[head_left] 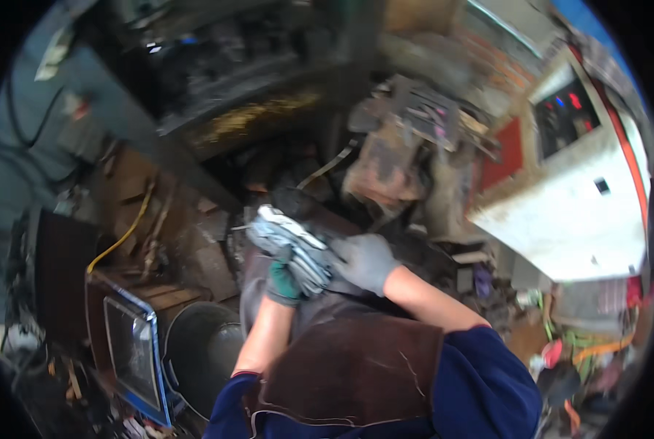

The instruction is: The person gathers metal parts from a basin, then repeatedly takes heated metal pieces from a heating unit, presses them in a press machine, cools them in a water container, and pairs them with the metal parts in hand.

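Note:
My left hand (286,284), in a green and grey glove, is closed on the lower left side of a light grey-blue bundle (289,244). The bundle looks like folded cloth or stacked gloves, with a white strip along its top; blur hides its exact kind. My right hand (369,263), in a pale grey glove, lies against the bundle's right side with its fingers bent toward it. Whether those fingers grip it is smeared. Both hands are over my lap, in front of a brown apron (352,358).
A white cabinet (568,219) with a dark control panel stands at the right. Ahead is a dark machine (232,80); a dirty metal block (385,168) sits right of it. A black bucket (206,351) and blue-edged frame (133,351) are at the lower left. Clutter covers the lower right.

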The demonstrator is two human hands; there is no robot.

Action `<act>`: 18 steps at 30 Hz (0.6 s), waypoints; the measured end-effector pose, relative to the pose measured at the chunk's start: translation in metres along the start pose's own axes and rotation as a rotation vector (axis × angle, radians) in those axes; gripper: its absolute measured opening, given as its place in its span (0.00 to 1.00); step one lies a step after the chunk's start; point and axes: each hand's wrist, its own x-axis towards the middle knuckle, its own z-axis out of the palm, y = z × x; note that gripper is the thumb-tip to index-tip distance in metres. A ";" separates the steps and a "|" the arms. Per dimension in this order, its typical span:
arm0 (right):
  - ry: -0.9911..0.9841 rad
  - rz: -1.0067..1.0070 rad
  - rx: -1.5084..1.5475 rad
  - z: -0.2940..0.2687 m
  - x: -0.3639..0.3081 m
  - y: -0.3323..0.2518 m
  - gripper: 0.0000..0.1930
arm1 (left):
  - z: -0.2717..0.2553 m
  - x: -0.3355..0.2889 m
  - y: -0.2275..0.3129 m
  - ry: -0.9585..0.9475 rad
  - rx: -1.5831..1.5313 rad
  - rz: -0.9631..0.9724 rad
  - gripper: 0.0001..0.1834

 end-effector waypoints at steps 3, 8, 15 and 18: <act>0.044 0.050 0.000 -0.007 0.004 0.005 0.16 | -0.020 0.011 -0.005 -0.080 -0.139 -0.050 0.27; 0.188 0.418 0.702 -0.030 0.007 0.021 0.11 | 0.003 0.001 0.001 -0.119 -0.117 -0.029 0.26; 0.620 0.559 1.562 -0.036 -0.023 0.098 0.16 | 0.004 0.011 -0.002 -0.182 -0.092 0.074 0.28; 0.772 0.602 1.554 -0.028 -0.025 0.126 0.20 | 0.002 0.010 -0.001 -0.187 -0.113 0.053 0.31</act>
